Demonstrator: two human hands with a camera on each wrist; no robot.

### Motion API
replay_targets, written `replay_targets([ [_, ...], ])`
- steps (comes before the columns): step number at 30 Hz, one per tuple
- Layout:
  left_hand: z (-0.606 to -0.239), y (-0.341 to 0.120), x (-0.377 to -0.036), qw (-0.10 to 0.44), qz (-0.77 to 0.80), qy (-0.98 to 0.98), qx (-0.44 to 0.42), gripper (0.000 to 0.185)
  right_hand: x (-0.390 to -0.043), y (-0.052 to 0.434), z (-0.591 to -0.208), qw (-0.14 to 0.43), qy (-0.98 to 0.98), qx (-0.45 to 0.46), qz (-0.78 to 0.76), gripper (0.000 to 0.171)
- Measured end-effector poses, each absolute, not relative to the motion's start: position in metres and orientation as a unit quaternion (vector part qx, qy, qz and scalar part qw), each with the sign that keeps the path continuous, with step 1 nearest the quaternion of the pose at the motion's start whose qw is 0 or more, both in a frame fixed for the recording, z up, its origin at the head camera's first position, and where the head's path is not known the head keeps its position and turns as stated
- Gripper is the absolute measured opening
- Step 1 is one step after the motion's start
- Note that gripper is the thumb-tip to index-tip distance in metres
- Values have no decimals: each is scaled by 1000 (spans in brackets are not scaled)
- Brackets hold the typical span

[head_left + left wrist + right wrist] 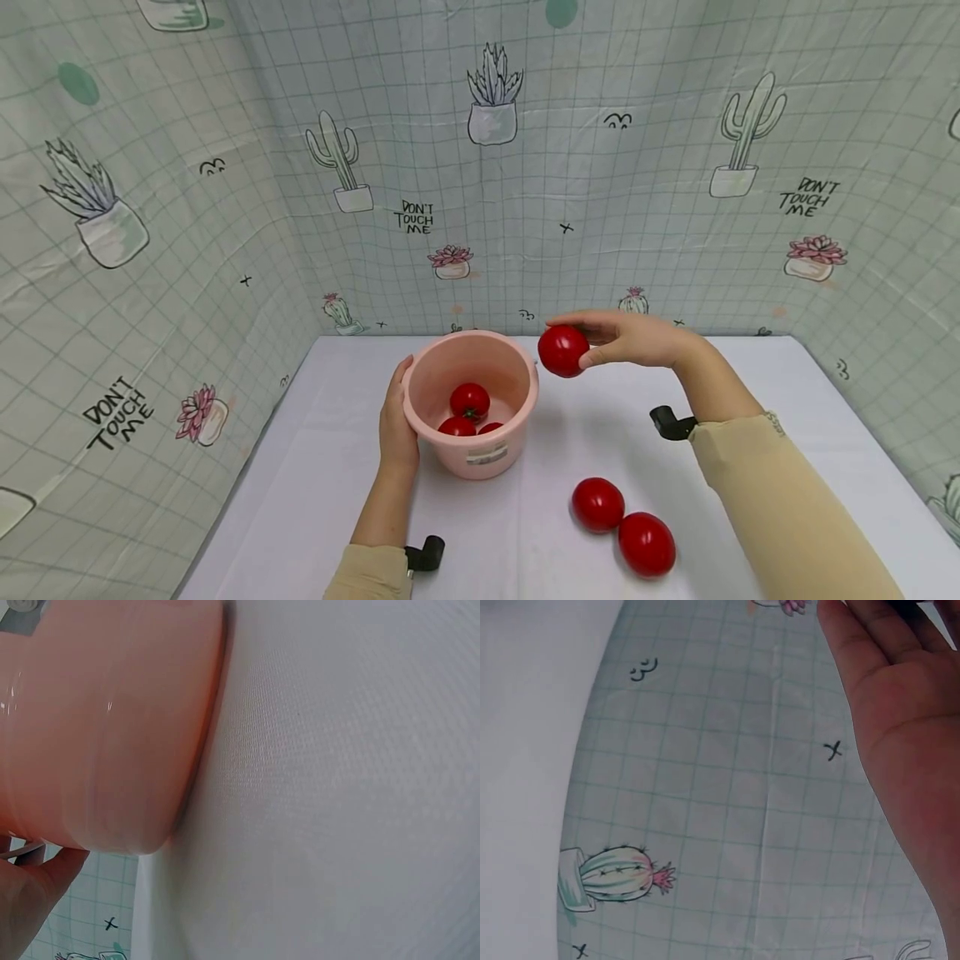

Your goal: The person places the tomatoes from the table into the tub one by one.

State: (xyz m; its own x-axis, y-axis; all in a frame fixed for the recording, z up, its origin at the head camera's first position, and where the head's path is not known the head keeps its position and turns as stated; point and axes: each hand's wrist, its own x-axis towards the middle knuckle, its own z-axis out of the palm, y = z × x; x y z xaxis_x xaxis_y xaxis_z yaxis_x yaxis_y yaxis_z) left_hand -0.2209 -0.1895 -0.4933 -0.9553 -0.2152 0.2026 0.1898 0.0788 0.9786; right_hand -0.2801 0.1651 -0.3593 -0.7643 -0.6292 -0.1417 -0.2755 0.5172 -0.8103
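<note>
A pink bucket point(484, 458) stands on the table with several red tomatoes point(470, 401) inside. My left hand point(397, 421) holds it at its left side, fingertips by the rim; the left wrist view has the thumb point(66, 870) against the bucket wall point(112, 735). Just right of the rim, my right hand point(637, 337) grips a red tomato point(561, 350) between thumb and fingers, raised over the table. In the right wrist view only the palm and part of the fingers point(922, 727) show; the tomato is out of sight there.
Two more tomatoes, one point(597, 504) against the other point(647, 544), lie on the white table point(555, 567) in front of the bucket, to the right. A grid-patterned cloth point(420, 167) with cactus drawings surrounds the table at the back and sides.
</note>
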Motion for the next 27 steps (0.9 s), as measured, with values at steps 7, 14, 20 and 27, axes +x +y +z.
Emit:
replay_targets([
  [7, -492, -189, -220, 150, -681, -716, 11, 43, -291, 150, -345, 228, 829, -320, -398, 63],
  [14, -492, -189, -221, 155, -678, -719, 12, 42, -301, 130, -336, 281, 794, -355, -405, 63],
  [20, -493, -190, -222, 153, -675, -722, 12, 41, -309, 111, -330, 329, 769, -376, -398, 64],
  [27, -495, -191, -224, 149, -680, -718, 11, 42, -321, 87, -330, 355, 763, -386, -379, 63],
])
